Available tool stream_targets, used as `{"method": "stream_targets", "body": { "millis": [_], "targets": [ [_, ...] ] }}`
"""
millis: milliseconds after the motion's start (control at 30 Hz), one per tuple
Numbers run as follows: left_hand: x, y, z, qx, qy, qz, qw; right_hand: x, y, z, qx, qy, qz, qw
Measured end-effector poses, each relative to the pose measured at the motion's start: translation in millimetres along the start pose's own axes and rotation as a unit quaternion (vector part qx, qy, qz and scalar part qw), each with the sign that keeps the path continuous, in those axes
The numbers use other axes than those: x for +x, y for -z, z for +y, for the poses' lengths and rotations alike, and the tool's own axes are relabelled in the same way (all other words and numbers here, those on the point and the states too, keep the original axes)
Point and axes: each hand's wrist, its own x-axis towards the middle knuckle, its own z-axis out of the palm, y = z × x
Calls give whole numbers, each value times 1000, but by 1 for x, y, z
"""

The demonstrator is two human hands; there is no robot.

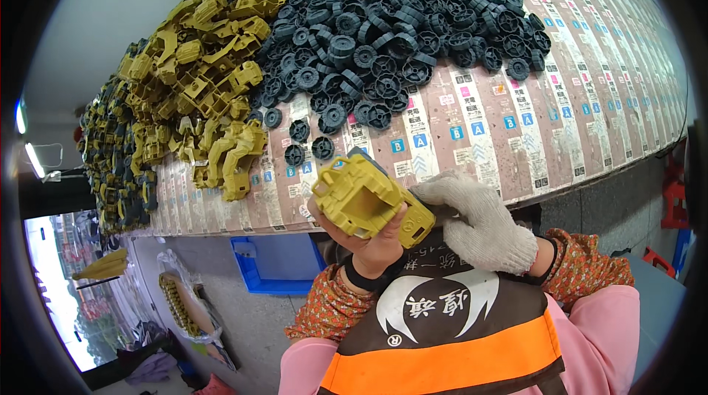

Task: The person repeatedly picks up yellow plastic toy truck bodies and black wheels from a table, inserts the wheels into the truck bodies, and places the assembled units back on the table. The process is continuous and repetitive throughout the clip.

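Note:
My bare left hand (pixel 375 251) grips a yellow plastic toy vehicle body (pixel 361 196) in front of my apron, at the table's near edge. Its hollow bed faces up, and a bit of dark plastic shows at its far end. My right hand (pixel 483 222), in a pale knitted glove, is curled at the right end of the toy. Whatever its fingertips hold is hidden behind the glove and the toy. Just beyond the toy, a few loose dark wheels (pixel 323 148) lie near a large heap of dark toy wheels (pixel 391 33).
A pile of yellow toy bodies (pixel 199 78) covers the table's left part, with yellow-and-dark toys (pixel 114 151) stacked farther left. Printed sheeting covers the tabletop (pixel 590 92). Below the near edge, a blue plastic bin (pixel 276 266) sits on the floor. Red stools (pixel 672 203) stand at the right.

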Motion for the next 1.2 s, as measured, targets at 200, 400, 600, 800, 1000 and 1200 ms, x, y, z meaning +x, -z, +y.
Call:
{"method": "stream_targets", "body": {
  "millis": [200,400,600,800,1000,1200],
  "targets": [
    [-4,9,-4,106,-86,-114,984,4,0,6,55,-58,-19,997],
    [57,-23,33,-116,-53,-47,991,14,14,5,6,-91,-63,994],
    [88,-18,41,-197,264,-249,911,29,43,-18,-25,51,137,989],
    [95,-5,50,-214,376,-392,812,37,53,-10,-62,84,-73,992],
    [75,12,22,-580,395,-205,683,25,70,-5,181,-199,47,962],
    [63,-20,18,-426,395,-78,810,27,67,-9,-23,-127,-27,991]
  ]
}}
